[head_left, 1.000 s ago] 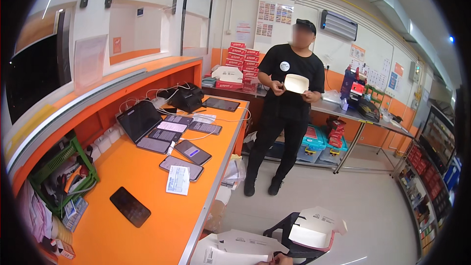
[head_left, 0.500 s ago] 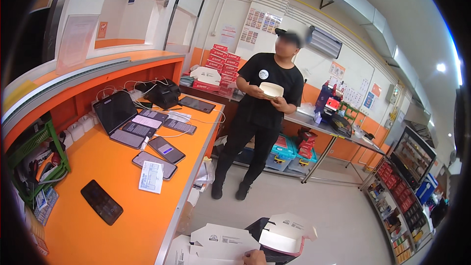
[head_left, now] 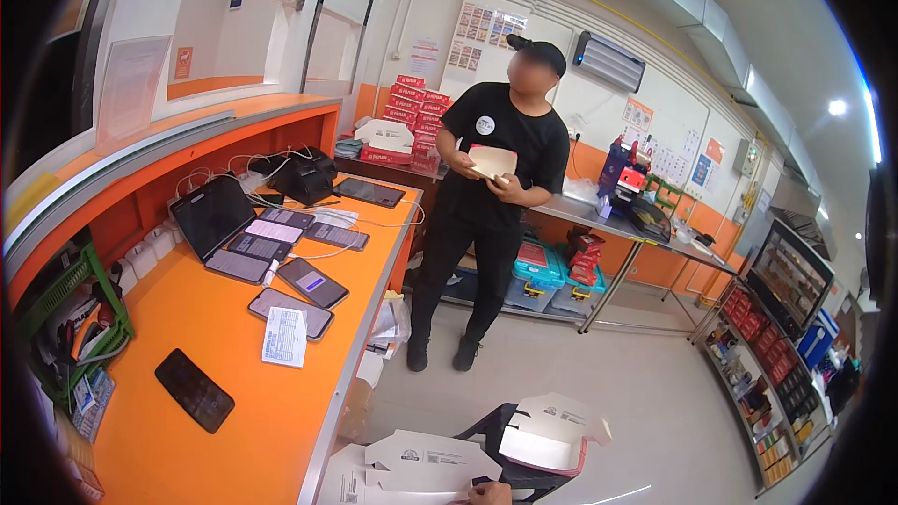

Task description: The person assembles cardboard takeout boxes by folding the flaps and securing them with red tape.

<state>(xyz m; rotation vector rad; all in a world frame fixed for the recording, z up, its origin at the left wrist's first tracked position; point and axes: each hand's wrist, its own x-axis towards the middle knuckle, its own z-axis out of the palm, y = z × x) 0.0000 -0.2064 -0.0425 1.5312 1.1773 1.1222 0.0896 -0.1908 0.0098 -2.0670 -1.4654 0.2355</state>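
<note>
At the lower edge my right hand [head_left: 490, 494] shows only in part, its fingers curled on the right-hand edge of a white cardboard food box blank [head_left: 426, 460]. The blank has cut flaps and small dark print. Another white cardboard piece [head_left: 344, 475] lies beside it to the left. Just beyond my hand, an open box [head_left: 543, 449] with a raised lid and red outside rests on a black stool [head_left: 482, 423]. My left hand is out of view.
An orange counter [head_left: 281, 402] on the left bears several phones, a laptop [head_left: 213, 215] and a receipt [head_left: 284, 337]. A co-worker in black [head_left: 496, 145] stands ahead, holding a box tray [head_left: 492, 162]. Red boxes [head_left: 402, 117] are stacked behind; shelving [head_left: 758, 383] stands right.
The co-worker has tilted the box tray and shifted slightly. My view has moved a little; my right hand stays at the cardboard's edge.
</note>
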